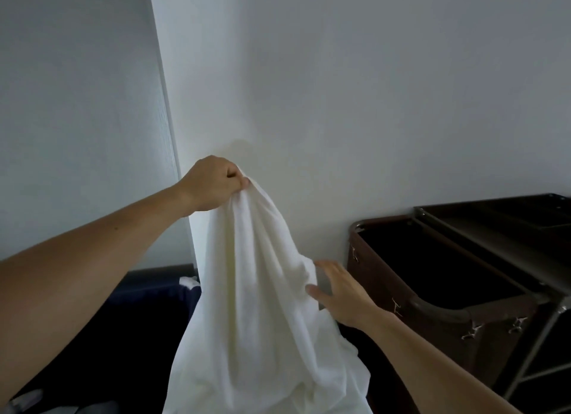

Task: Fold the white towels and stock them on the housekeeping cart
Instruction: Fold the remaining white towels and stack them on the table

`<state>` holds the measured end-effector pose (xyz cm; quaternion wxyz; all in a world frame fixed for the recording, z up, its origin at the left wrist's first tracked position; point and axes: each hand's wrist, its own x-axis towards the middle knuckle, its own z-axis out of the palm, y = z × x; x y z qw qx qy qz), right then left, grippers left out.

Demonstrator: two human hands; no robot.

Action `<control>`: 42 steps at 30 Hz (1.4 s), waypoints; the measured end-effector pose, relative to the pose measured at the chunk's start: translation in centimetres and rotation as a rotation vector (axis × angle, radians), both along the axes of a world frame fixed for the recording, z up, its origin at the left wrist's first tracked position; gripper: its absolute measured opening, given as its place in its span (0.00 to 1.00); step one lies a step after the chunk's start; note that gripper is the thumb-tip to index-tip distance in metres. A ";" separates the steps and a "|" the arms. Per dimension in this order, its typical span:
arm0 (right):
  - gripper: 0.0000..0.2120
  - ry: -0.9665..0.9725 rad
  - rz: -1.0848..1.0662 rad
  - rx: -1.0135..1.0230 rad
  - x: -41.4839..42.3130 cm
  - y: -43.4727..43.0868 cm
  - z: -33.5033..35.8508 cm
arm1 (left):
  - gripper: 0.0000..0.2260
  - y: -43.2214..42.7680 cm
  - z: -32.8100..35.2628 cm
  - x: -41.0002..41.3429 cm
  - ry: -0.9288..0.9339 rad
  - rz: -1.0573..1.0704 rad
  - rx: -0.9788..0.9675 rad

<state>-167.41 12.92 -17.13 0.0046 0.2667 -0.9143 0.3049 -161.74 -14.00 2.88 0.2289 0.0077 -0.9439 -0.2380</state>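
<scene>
A: How is the towel held?

B: The towel (256, 290) is pinched at its top by the left hand (216, 183) and hung from centre toward 6 o'clock. The right hand (336, 293) is spread wide at its 3 o'clock edge; nothing is gripped.

A: What could be spoiled?

B: With only one pinch, the towel could be dropped or its bottom dragged. The cart (438, 310) is stood at 3 o'clock.

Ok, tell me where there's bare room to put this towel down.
The cart's top tray looks bare where visible; the brown bag beside it gapes open. A narrow gap runs between bag and towel, where the right hand reaches. Lower middle is crowded: the towel drapes there.
</scene>
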 end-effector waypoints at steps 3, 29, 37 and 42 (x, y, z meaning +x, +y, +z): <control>0.26 -0.081 -0.064 -0.220 -1.6 0.3 0.6 | 0.08 -0.1 0.6 1.4 0.034 -0.090 0.004; 0.12 -0.102 -0.132 -0.360 -2.2 6.1 3.1 | 0.11 -7.9 -4.7 1.2 0.047 0.167 0.014; 0.09 -0.327 -0.130 -0.798 -1.9 7.6 7.4 | 0.10 -7.9 -6.8 0.5 -0.048 0.217 0.061; 0.08 -0.402 -0.373 -1.048 -1.8 7.1 8.4 | 0.08 -8.7 -6.8 0.3 -0.104 0.368 0.340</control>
